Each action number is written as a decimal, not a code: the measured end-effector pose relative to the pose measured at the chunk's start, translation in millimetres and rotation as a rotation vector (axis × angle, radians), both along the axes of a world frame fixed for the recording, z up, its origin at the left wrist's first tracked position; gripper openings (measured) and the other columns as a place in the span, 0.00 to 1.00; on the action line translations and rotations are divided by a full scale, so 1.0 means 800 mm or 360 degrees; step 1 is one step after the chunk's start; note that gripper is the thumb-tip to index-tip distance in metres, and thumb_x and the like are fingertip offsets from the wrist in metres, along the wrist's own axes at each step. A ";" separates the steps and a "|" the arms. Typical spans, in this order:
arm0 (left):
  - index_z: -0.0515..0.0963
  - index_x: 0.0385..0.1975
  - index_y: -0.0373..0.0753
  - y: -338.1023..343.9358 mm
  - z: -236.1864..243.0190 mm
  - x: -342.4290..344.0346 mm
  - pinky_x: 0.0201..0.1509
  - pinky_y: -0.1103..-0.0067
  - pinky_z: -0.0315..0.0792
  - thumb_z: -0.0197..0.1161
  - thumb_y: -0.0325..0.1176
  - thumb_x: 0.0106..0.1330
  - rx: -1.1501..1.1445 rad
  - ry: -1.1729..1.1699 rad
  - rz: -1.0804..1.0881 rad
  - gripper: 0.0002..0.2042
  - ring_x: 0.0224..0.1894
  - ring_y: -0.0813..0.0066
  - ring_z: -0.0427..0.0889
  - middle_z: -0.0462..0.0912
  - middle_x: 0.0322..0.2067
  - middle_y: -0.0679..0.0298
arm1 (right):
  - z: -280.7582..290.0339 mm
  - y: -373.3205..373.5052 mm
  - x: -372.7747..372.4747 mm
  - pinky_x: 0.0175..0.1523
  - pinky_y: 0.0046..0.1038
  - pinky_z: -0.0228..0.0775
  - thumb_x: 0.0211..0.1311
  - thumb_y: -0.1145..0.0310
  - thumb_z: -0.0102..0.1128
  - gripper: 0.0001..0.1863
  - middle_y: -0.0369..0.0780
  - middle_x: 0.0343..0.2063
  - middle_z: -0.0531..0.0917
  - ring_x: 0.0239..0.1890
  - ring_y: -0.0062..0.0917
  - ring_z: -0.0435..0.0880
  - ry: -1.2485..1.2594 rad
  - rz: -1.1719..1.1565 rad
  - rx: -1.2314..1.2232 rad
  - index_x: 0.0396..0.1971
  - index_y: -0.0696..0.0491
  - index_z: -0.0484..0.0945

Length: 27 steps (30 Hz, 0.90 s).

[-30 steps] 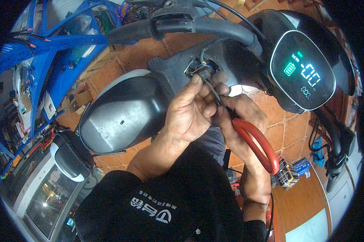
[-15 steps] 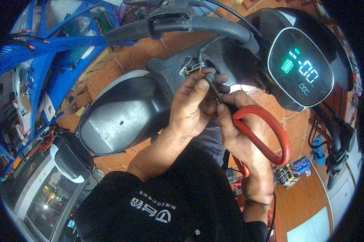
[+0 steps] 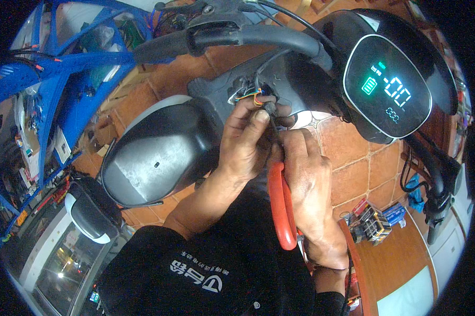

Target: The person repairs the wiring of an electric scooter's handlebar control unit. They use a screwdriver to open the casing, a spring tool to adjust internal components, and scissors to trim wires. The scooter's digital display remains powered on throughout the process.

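My left hand (image 3: 248, 138) is closed on a dark cable (image 3: 269, 109), with the thumb pressed along it. Thin orange and yellow wires (image 3: 258, 98) run from beside these fingers up to an opening in the scooter's dark body panel (image 3: 232, 113). My right hand (image 3: 305, 168) is closed just beside the left, its fingertips close to the lower stretch of the cable. In it is a pair of scissors with large red loop handles (image 3: 283, 213), the loops hanging down toward my body. The blades are hidden by the fingers.
A black seat (image 3: 158, 152) lies left of my hands. The grey handlebar (image 3: 253, 34) crosses above, and a lit dashboard display (image 3: 387, 89) stands at right. A blue rack (image 3: 63, 60) holds parts at far left. Small boxes (image 3: 374, 224) sit on a wooden cabinet (image 3: 395, 258) at lower right.
My right hand has turned, swinging the red scissor handles from its right side to its left, down toward my body. My left hand keeps its hold on the cable.
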State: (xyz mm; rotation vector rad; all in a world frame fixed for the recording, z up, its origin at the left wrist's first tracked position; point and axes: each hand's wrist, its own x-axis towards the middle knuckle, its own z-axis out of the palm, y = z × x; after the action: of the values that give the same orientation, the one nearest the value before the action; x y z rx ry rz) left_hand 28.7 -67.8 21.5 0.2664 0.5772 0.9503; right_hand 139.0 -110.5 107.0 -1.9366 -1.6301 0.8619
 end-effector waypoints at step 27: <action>0.73 0.53 0.38 0.011 0.010 -0.006 0.52 0.66 0.77 0.53 0.44 0.72 -0.0452 -0.0510 -0.0232 0.18 0.45 0.62 0.83 0.83 0.43 0.55 | -0.010 -0.015 0.019 0.30 0.39 0.78 0.47 0.75 0.65 0.25 0.48 0.38 0.78 0.27 0.45 0.83 0.0093 0.0013 0.0222 0.49 0.56 0.72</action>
State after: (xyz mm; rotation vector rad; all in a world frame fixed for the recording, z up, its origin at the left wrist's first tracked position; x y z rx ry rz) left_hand 24.1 -58.8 29.4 -0.0975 0.3845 0.7396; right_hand 153.8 -122.5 99.3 -1.7947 -1.6200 0.7790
